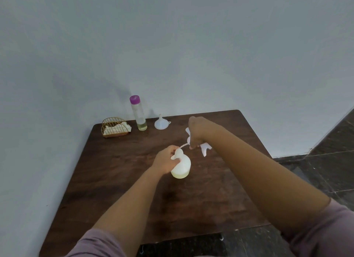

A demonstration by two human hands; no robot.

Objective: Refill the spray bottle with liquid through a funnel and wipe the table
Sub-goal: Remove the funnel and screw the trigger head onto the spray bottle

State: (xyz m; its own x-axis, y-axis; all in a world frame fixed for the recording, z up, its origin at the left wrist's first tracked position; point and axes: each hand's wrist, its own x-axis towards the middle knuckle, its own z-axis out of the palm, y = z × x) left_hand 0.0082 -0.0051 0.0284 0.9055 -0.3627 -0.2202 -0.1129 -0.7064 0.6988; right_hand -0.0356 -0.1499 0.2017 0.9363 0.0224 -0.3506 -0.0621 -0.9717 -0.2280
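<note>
Left hand (166, 160): we see it curled round the neck of the white spray bottle (182, 164), which stands on the table (118, 170) near its middle.
Right hand (197, 131): we see it gripping the white sprayer head (205, 148), lifted clear of the bottle, up and to the right of it.
Dip tube (183, 146): it slants from the sprayer head down into the bottle's mouth.
Bottle contents: we make out a pale yellowish band at the bottom.
Funnel (161, 122): white, spout up, at the table's far edge.
Refill bottle (138, 113): tall, clear, purple cap, just left of the funnel, a little yellowish liquid at its base.
Napkin holder (115, 126): gold wire, far left corner, white napkins inside.
</note>
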